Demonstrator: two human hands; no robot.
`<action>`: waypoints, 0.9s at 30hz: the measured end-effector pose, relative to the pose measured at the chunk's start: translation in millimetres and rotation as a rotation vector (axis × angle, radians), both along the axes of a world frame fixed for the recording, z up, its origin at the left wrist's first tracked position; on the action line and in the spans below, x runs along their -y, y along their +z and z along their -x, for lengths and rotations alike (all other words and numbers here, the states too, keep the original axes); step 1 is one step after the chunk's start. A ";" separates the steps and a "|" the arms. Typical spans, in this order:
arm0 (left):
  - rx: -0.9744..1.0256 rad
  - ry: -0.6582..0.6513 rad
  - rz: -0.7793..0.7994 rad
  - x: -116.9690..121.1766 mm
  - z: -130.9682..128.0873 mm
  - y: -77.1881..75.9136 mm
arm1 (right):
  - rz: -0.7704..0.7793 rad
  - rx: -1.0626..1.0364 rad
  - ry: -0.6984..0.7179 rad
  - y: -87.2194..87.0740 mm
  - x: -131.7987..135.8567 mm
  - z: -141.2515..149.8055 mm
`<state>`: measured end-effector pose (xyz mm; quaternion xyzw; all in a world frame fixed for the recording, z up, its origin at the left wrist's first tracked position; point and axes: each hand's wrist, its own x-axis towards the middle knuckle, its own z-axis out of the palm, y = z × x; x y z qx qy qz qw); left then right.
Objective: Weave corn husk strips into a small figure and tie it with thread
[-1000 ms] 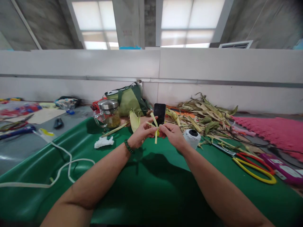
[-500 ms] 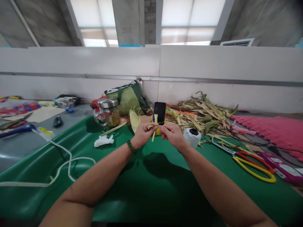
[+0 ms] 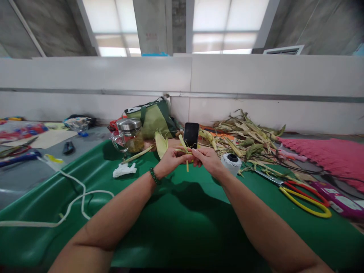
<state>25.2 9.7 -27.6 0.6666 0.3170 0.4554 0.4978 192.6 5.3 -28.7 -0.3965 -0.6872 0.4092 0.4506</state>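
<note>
Above the green sheet (image 3: pixel 193 235), my left hand (image 3: pixel 170 162) pinches a pale strip of corn husk (image 3: pixel 182 141), whose lower end pokes out below the fingers. My right hand (image 3: pixel 208 159) meets it fingertip to fingertip, closed on the same husk piece; thin curled ends show just above the thumbs. Exactly how the strips cross is too small to make out. Directly behind the hands stands a dark phone (image 3: pixel 191 133). A broad husk leaf (image 3: pixel 161 145) lies behind my left hand, and a white spool of thread (image 3: pixel 231 164) stands beside my right wrist.
Scissors (image 3: pixel 305 199) with red and yellow handles lie at the right, near a purple box (image 3: pixel 338 199). Dried husks (image 3: pixel 247 136) are heaped behind. A glass jug (image 3: pixel 131 138), a green bag (image 3: pixel 156 117), a crumpled tissue (image 3: pixel 124 170) and a white cord (image 3: pixel 82 197) are leftward.
Both hands stay together at nearly the same spot. The husk strip has turned in my fingers, from leaning to upright and back to leaning left, and my left wrist has rocked slightly.
</note>
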 end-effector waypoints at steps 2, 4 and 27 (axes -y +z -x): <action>-0.035 0.064 -0.090 1.2 0.2 0.4 | -0.027 0.030 -0.016 -0.4 -0.1 -0.7; -0.069 0.107 -0.129 2.0 0.9 0.9 | -0.051 0.057 -0.054 -0.7 -1.4 -2.8; 0.005 0.189 0.054 -0.2 2.6 3.1 | -0.048 -0.096 -0.188 -0.4 -12.0 -13.1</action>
